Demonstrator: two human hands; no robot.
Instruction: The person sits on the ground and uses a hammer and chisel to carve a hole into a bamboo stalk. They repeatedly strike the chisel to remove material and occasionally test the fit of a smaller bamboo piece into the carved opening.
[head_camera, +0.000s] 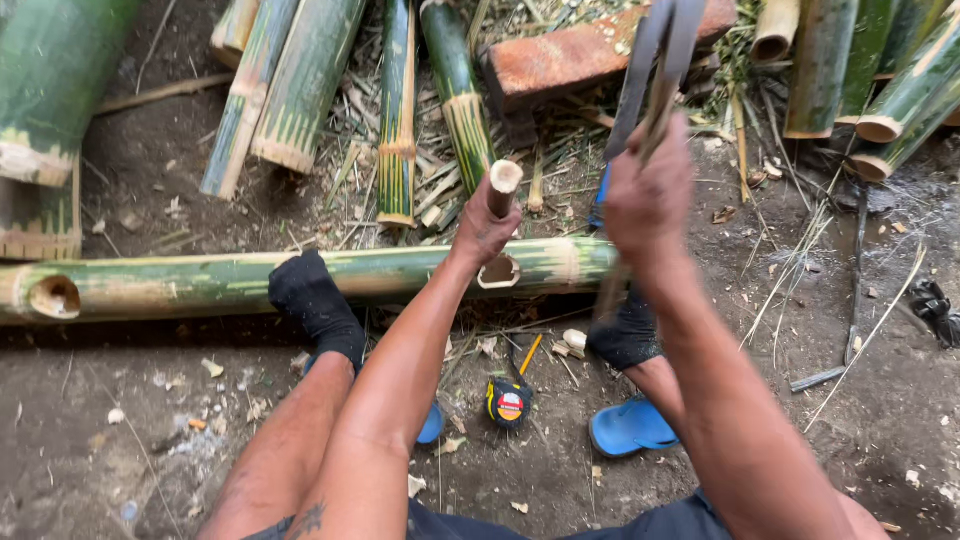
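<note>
Cut bamboo sections lie far. Left hand grips a bamboo peg above the holed bamboo pole; right hand, raised, clenches a machete.

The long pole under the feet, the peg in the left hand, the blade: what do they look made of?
Long pole: green bamboo, glossy striped skin, hollow holes cut in it. Peg: pale, matte, probably bamboo or wood. Blade: dark dull metal, blurred, so likely steel. Left hand grips the peg; right hand the blade.
</note>
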